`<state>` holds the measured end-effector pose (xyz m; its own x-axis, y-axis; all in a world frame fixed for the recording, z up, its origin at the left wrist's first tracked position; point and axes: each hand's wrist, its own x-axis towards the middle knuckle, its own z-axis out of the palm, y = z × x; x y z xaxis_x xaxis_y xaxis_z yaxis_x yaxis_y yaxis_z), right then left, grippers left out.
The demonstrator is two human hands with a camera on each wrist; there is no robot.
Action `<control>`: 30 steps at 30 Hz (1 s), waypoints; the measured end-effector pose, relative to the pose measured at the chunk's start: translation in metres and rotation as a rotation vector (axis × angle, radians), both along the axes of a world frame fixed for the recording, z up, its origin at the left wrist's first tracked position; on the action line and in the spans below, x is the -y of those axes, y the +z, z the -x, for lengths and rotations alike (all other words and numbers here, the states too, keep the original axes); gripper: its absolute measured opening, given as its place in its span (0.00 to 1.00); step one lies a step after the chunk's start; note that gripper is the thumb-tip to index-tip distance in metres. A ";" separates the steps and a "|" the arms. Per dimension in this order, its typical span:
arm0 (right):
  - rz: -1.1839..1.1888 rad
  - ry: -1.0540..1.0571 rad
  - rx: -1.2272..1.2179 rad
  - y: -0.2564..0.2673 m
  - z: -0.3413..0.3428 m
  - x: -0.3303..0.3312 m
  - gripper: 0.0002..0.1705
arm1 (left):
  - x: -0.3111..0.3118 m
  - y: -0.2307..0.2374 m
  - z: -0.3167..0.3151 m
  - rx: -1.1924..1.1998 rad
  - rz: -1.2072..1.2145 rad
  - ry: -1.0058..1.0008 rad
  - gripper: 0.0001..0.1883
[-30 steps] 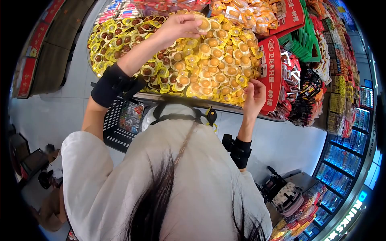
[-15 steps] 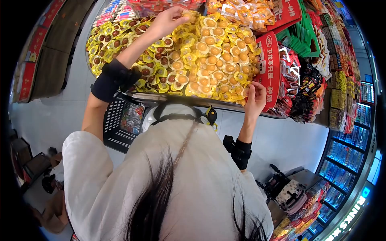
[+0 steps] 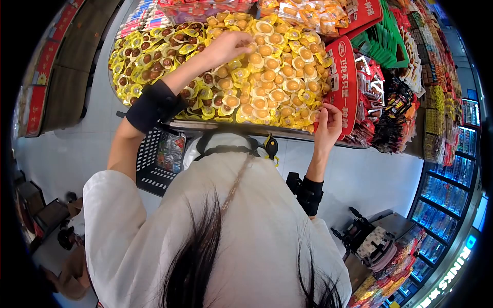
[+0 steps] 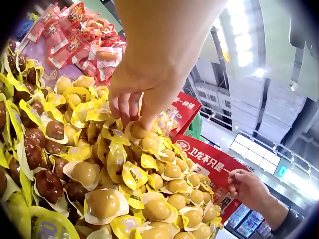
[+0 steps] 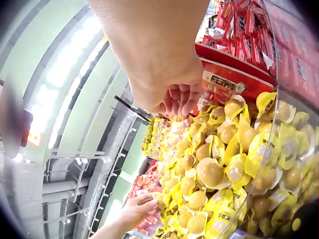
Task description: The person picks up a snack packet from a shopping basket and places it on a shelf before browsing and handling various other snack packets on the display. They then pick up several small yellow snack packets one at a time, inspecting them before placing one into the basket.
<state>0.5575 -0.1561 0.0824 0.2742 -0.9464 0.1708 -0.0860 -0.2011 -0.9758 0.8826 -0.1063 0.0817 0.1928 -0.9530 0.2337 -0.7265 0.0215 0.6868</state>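
Small yellow-and-clear packs with tan egg-like balls [image 3: 277,95] fill the middle and right of the display; packs with dark brown balls [image 3: 149,58] lie at its left. Over the tan packs, my left hand [image 3: 230,47] pinches one pack [image 4: 136,130] between thumb and fingertips, low among the others. At the display's front right corner is my right hand [image 3: 328,126], its fingers loosely bent beside the red sign [image 3: 345,77]. In the right wrist view, my right hand [image 5: 164,74] shows no item in its fingers.
Behind the packs stands a clear bin of red packets [image 3: 205,9]. Orange packets [image 3: 308,15], green packets [image 3: 385,43] and red packets [image 3: 367,97] lie right of them. A black basket [image 3: 154,161] is below the display's front edge. Lit drink fridges [image 3: 439,210] stand far right.
My left hand went back to the far edge of the packs holding a tan one, then came forward and down among the tan packs. My right hand has barely moved.
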 end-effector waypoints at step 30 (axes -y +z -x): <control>0.036 -0.004 -0.087 -0.005 0.000 -0.001 0.06 | -0.012 0.011 0.011 0.211 0.018 0.101 0.10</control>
<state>0.5576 -0.1547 0.0772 0.2861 -0.9410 0.1807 -0.1705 -0.2355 -0.9568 0.8713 -0.0940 0.0932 0.2324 -0.9264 0.2962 -0.8532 -0.0480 0.5194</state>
